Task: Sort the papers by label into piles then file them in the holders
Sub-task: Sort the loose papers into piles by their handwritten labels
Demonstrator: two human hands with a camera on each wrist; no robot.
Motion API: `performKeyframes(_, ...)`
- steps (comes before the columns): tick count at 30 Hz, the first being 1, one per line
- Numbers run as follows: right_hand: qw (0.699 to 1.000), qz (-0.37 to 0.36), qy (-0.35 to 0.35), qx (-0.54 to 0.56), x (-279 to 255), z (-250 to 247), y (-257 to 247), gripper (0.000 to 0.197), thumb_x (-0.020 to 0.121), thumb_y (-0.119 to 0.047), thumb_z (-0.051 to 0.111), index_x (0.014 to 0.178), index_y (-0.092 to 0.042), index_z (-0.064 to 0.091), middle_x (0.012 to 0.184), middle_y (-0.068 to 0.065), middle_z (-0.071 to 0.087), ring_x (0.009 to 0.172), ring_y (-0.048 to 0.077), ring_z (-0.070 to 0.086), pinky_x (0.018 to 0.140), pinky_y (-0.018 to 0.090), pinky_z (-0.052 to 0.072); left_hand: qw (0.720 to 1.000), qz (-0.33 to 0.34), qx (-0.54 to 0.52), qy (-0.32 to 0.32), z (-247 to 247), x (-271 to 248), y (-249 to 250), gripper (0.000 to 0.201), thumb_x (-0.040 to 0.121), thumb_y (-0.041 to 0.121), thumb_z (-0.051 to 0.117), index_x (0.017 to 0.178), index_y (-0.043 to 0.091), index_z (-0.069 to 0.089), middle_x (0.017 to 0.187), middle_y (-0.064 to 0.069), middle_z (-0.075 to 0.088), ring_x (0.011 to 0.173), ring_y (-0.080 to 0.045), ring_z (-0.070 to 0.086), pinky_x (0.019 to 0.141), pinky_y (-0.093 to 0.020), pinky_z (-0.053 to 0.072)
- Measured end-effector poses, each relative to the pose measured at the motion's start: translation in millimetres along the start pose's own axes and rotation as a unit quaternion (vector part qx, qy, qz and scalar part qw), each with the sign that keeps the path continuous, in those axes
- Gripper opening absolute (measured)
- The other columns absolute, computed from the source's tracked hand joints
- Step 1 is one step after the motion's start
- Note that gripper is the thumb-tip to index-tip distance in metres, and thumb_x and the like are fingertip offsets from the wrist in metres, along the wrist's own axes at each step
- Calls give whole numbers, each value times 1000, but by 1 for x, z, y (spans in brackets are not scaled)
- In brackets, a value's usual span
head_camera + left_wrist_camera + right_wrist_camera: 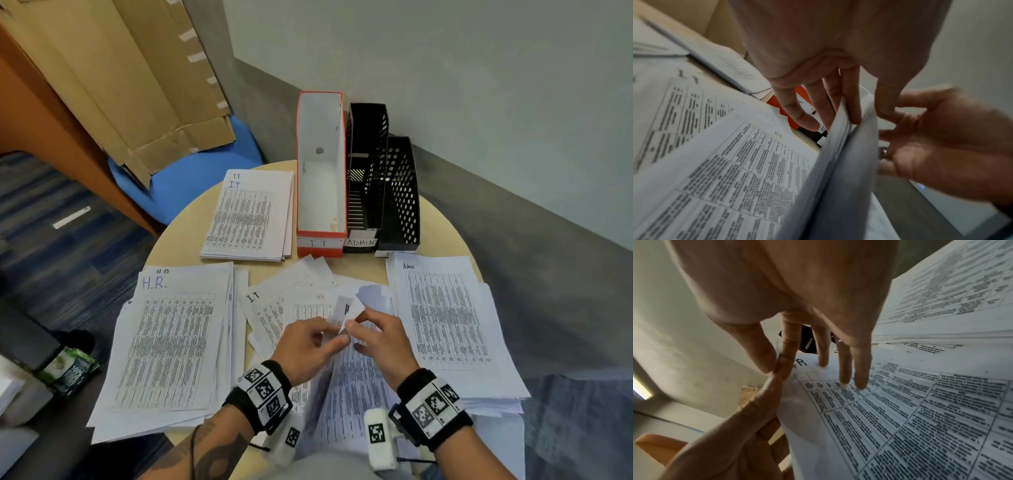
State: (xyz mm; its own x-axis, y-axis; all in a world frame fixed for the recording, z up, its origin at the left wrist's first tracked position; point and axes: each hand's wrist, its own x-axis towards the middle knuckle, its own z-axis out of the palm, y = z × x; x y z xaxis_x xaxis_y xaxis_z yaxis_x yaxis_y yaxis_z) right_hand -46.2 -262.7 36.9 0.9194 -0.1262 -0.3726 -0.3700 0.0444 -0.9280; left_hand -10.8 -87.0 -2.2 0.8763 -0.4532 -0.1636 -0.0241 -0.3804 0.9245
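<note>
Both hands hold one printed sheet [346, 308] lifted and curled above the unsorted middle pile [274, 308]. My left hand [337, 335] pinches its top corner from the left, and my right hand [353, 323] pinches it from the right. In the right wrist view my right hand [777, 371] nips the corner beside a handwritten label that reads like "HR" [801, 364]. In the left wrist view my left hand [869, 113] grips the sheet's edge [846, 154] over another HR sheet [756, 162]. Sorted piles lie around: H.R. [171, 342], IT [246, 216], Admin [445, 325].
Three holders stand at the back of the round table [431, 219]: a red and white one marked IT [320, 171], a black mesh one marked ADMIN [366, 171] and a second black mesh one [400, 192]. A blue chair [191, 178] with cardboard stands behind on the left.
</note>
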Motion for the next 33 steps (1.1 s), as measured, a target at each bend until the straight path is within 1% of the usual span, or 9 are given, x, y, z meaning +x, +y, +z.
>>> performKeyframes(3, 999, 18, -3, 42, 1, -5, 5, 2, 91, -13, 74, 89, -14, 74, 122, 5, 68, 111, 32, 69, 90, 55, 60, 1000, -2, -27, -15, -3, 0, 3, 17, 95, 42, 72, 100, 27, 80, 89, 12, 77, 83, -10, 73, 80, -34, 61)
performKeyframes(5, 999, 15, -1, 47, 1, -7, 7, 5, 90, -11, 76, 93, -15, 74, 125, 4, 67, 114, 31, 68, 88, 56, 60, 999, 5, -32, -18, -5, 0, 5, 16, 97, 37, 70, 99, 24, 80, 87, 11, 77, 81, -9, 73, 76, -32, 60)
performKeyframes(8, 999, 1, 3, 48, 0, -8, 8, 11, 88, -8, 78, 96, -15, 74, 125, 3, 69, 114, 30, 69, 84, 54, 62, 999, 13, -35, -25, -7, 0, 6, 16, 100, 26, 66, 88, 27, 75, 66, 22, 66, 63, 6, 59, 64, -10, 43)
performKeyframes(11, 999, -1, 12, 52, -1, -8, 9, 20, 86, -7, 80, 102, -14, 70, 124, 2, 71, 112, 29, 70, 81, 55, 62, 998, 30, -28, -48, -7, 0, 5, 14, 99, 24, 67, 89, 33, 72, 64, 22, 62, 62, 10, 57, 65, -5, 40)
performKeyframes(13, 999, 1, 20, 47, -3, -7, 6, 29, 83, -6, 82, 107, -11, 66, 123, 3, 71, 107, 26, 73, 80, 56, 62, 997, 29, -40, -62, -9, -1, 3, 7, 97, 26, 70, 95, 29, 76, 76, 25, 70, 71, 8, 64, 70, -9, 46)
performKeyframes(16, 999, 4, 27, 36, -6, -3, 1, 41, 81, -4, 84, 114, -10, 60, 125, 4, 67, 97, 26, 76, 79, 57, 62, 995, 18, -68, -72, -10, -1, 4, 23, 92, 36, 75, 108, 20, 79, 100, 9, 79, 89, -11, 75, 83, -32, 61)
performKeyframes(18, 999, 5, 26, 37, -8, -2, -2, 46, 80, -3, 84, 117, -10, 57, 127, 5, 65, 95, 25, 77, 78, 56, 62, 994, 22, -73, -74, -10, -1, 4, 28, 90, 38, 76, 111, 19, 79, 105, 6, 79, 93, -16, 76, 88, -40, 62)
performKeyframes(23, 999, -1, 14, 42, -12, -3, -6, 53, 77, -5, 87, 120, -10, 56, 128, 7, 63, 97, 18, 76, 79, 51, 63, 995, 9, -69, -77, -10, 2, -2, 25, 89, 39, 78, 110, 25, 79, 112, 8, 78, 96, -19, 76, 92, -48, 60)
performKeyframes(33, 999, -7, 4, 47, -9, -4, 0, 52, 78, -11, 88, 119, -15, 57, 131, 10, 63, 97, 31, 76, 79, 60, 61, 996, 11, -55, -70, -12, 2, 4, 23, 92, 42, 75, 109, 27, 80, 107, 11, 78, 88, -19, 76, 87, -47, 61)
